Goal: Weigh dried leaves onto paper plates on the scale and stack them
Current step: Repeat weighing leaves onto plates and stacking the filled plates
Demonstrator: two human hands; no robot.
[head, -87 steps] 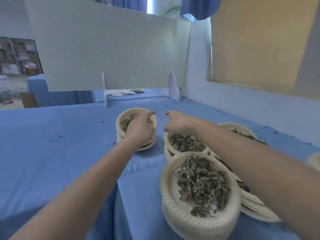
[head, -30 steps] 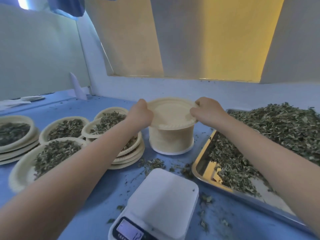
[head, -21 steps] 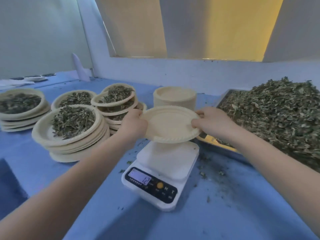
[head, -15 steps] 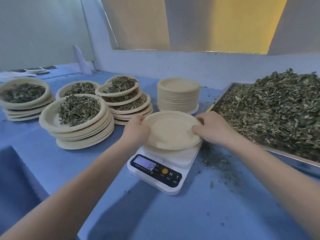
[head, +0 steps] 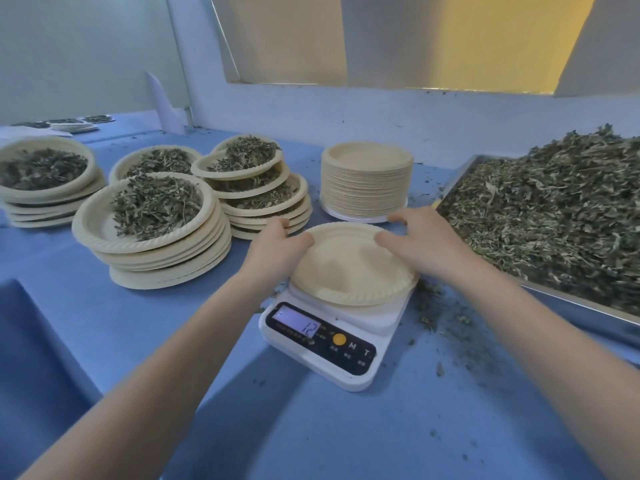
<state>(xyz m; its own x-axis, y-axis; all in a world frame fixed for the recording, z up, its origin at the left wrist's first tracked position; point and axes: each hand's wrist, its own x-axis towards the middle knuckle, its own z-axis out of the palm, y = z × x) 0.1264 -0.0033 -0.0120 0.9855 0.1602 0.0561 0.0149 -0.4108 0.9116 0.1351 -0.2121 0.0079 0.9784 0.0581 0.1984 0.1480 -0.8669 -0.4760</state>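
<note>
The only readable marks sit on the front panel of the white scale [head: 334,336]. Its lit display [head: 297,323], at the panel's nine o'clock end, shows the digits "12" (no unit can be made out beside them). Toward three o'clock from the display comes a round orange button [head: 339,339], then the white letters "M" [head: 352,345] and "T" [head: 366,352]. Small white characters run under the display, the button and the letters, too fine to read.
</note>
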